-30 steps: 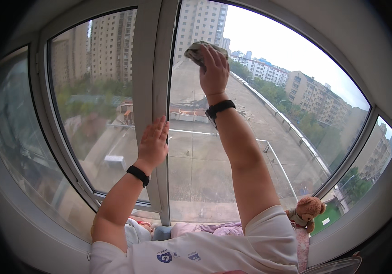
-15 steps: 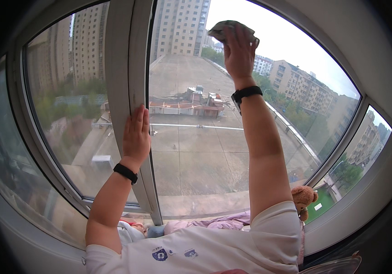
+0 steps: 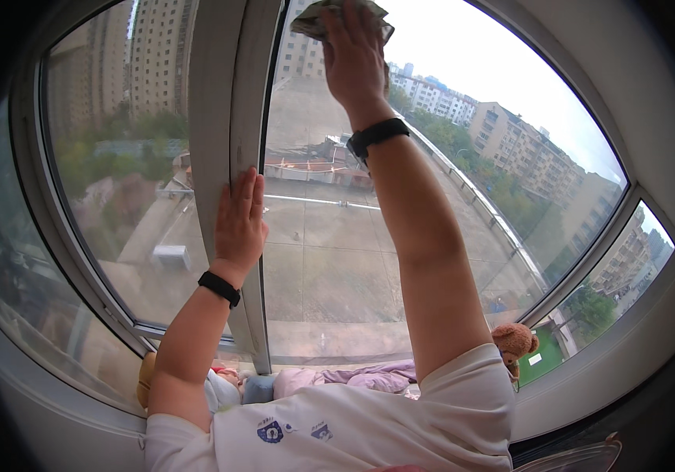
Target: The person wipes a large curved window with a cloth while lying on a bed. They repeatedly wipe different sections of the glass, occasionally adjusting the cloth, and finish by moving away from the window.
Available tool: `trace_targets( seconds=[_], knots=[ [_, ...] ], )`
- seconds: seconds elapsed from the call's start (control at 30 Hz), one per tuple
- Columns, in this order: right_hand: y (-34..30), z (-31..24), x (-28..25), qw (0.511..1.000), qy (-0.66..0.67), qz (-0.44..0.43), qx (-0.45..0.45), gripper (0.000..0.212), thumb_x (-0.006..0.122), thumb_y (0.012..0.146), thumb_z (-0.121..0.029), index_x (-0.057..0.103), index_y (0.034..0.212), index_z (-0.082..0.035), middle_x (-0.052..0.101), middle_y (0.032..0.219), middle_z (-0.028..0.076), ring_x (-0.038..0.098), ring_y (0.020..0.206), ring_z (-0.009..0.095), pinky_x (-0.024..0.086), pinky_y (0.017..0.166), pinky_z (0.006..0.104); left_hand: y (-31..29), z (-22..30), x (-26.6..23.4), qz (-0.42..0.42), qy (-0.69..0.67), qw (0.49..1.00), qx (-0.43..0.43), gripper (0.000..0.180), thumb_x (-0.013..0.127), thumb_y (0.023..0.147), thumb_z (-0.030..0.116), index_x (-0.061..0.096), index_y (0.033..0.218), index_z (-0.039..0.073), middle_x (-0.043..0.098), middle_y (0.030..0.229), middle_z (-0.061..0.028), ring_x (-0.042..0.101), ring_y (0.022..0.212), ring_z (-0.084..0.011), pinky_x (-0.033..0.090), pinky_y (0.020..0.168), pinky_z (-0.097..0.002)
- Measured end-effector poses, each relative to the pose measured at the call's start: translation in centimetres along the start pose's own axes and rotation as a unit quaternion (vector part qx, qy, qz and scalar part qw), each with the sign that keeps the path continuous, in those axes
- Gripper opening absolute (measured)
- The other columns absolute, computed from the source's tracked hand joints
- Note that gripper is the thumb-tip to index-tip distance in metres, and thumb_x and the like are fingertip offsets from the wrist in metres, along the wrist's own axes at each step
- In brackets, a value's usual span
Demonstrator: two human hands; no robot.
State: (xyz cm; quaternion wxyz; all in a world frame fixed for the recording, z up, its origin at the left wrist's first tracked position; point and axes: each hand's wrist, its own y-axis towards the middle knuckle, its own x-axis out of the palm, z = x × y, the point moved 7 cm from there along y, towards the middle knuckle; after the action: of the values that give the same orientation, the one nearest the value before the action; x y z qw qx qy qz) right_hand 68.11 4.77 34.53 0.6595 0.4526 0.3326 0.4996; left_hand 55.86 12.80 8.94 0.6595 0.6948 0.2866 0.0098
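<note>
Right hand: yours (image 3: 353, 67) is up high with the cloth (image 3: 306, 22) in its hold, fingers stretched over it, palm side toward the pane (image 3: 337, 295).
Left hand: yours (image 3: 239, 228) grasps nothing, fingers extended, laid against the post (image 3: 215, 118).
Cloth: near the top of the pane, right of the post, under your right fingers; its visible spread runs roughly sideways, across them (folded, top edge cut off, so true long axis unclear).
Nearer hand: your right, touching it; from your left, the cloth lies up and to the right, well apart.
Post: upright, between the pane and the left window (image 3: 137, 228).
Bear: brown (image 3: 514, 340), low, beside your right sleeve (image 3: 467, 393).
</note>
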Motion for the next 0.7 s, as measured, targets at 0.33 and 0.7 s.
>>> trace_targets(
  seconds=[0.33, 0.7],
  knots=[
    [-17.2, -9.6, 0.5, 0.98, 0.034, -0.193, -0.026, 0.049, 0.06, 0.087, -0.015, 0.056, 0.135, -0.026, 0.046, 0.149, 0.002, 0.039, 0.14, 0.026, 0.033, 0.112, 0.046, 0.3, -0.9, -0.3, 0.01, -0.057, 0.998, 0.008, 0.081, 0.066, 0.076, 0.003, 0.033, 0.149, 0.012, 0.036, 0.155, -0.007, 0.042, 0.139, -0.0236, 0.031, 0.115, -0.0475],
    [-23.4, -11.4, -0.1, 0.968, 0.0, -0.246, -0.057, 0.053, 0.061, 0.085, -0.016, 0.056, 0.135, -0.03, 0.045, 0.148, -0.005, 0.041, 0.139, 0.019, 0.037, 0.111, 0.0407, 0.0, -1.4, 0.9, -0.009, -0.074, 0.997, 0.038, 0.084, 0.068, 0.079, 0.01, 0.028, 0.153, 0.016, 0.032, 0.157, -0.0095, 0.038, 0.141, -0.026, 0.029, 0.114, -0.0519]
  ],
)
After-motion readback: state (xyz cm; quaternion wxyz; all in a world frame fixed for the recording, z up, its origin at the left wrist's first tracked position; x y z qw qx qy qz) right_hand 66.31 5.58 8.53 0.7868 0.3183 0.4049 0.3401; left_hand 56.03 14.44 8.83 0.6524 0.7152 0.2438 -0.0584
